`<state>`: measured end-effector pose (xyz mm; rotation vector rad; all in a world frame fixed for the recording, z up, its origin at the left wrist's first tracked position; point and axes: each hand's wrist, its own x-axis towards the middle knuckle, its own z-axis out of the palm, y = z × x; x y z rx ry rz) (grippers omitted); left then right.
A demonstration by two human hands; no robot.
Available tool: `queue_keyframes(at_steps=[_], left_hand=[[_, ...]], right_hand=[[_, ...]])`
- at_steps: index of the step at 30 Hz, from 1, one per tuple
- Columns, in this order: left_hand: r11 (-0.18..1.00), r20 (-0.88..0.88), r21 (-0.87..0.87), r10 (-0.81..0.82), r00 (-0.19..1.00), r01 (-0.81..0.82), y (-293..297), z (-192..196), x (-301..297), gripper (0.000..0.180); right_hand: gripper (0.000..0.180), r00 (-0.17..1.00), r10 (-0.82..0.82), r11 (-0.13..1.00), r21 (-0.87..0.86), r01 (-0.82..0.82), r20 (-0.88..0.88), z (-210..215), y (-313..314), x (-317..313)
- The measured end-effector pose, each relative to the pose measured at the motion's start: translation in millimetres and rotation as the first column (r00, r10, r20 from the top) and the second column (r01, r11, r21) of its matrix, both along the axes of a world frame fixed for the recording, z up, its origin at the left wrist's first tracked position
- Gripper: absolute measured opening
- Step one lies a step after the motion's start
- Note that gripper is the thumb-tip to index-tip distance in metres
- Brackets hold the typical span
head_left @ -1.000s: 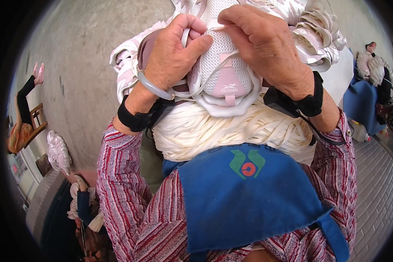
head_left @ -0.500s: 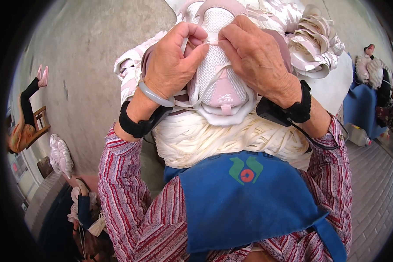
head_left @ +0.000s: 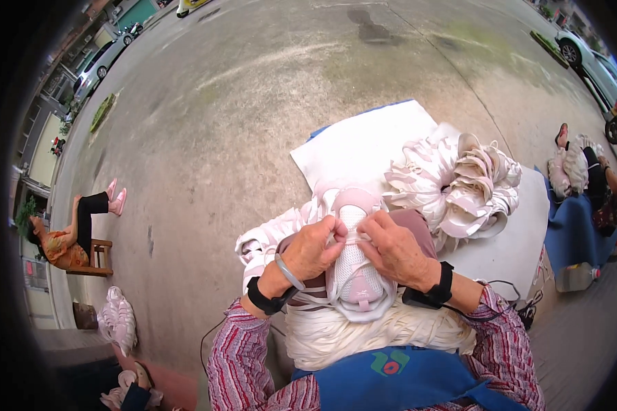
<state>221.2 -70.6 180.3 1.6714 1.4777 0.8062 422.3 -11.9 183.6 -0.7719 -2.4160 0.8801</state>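
A white mesh and pink shoe upper (head_left: 353,270) lies across my lap, its pink heel tab toward me and its tongue pointing away. My left hand (head_left: 313,248) pinches a thin white shoelace at the left side of the tongue. From the other side my right hand (head_left: 399,252) closes thumb and fingers on the shoelace too. The fingers hide most of the lace between them; loose lace trails by the left wrist. Under the upper, a thick bundle of cream shoelaces (head_left: 370,339) spreads over my lap, above my blue apron (head_left: 391,377).
Stacked white-pink uppers (head_left: 459,185) stand ahead right on a white sheet (head_left: 363,151); more uppers (head_left: 260,240) lie by my left arm. A person (head_left: 68,226) sits on a wooden chair at left. Another person (head_left: 603,185) is at right, near a plastic jug (head_left: 576,277).
My view has tilted up, so hands and upper sit lower and smaller, and more pavement and parked cars show. The hands stay at the tongue, slightly apart, still pinching.
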Motion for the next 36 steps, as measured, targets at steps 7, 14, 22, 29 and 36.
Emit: queue_keyframes(at_steps=[7, 14, 22, 29, 36], left_hand=[[0.996, 0.078, 0.044, 0.068, 0.995, -0.072, -15, -7, -5, 0.022], [0.985, 0.044, 0.115, 0.123, 0.992, -0.127, -3, -6, -3, 0.022], [0.995, 0.109, 0.086, 0.041, 0.993, -0.05, -3, -12, -6, 0.021], [0.989, 0.166, 0.07, 0.12, 0.979, -0.133, -15, 5, -23, 0.017], [0.957, 0.206, -0.041, 0.288, 0.935, -0.286, -30, 11, -38, 0.019]], right_hand=[[0.021, 1.0, 0.005, 0.999, -0.036, -0.004, 0.029, 2, -6, -1], [0.017, 1.0, 0.004, 1.0, 0.018, -0.004, 0.017, 3, -2, -13], [0.015, 1.0, 0.004, 1.0, -0.01, -0.004, -0.031, 16, -3, -11], [0.011, 0.996, -0.026, 0.998, 0.053, 0.03, -0.08, 24, 3, -7], [0.017, 0.93, 0.241, 0.961, 0.069, -0.27, 0.276, 22, 17, -55]])
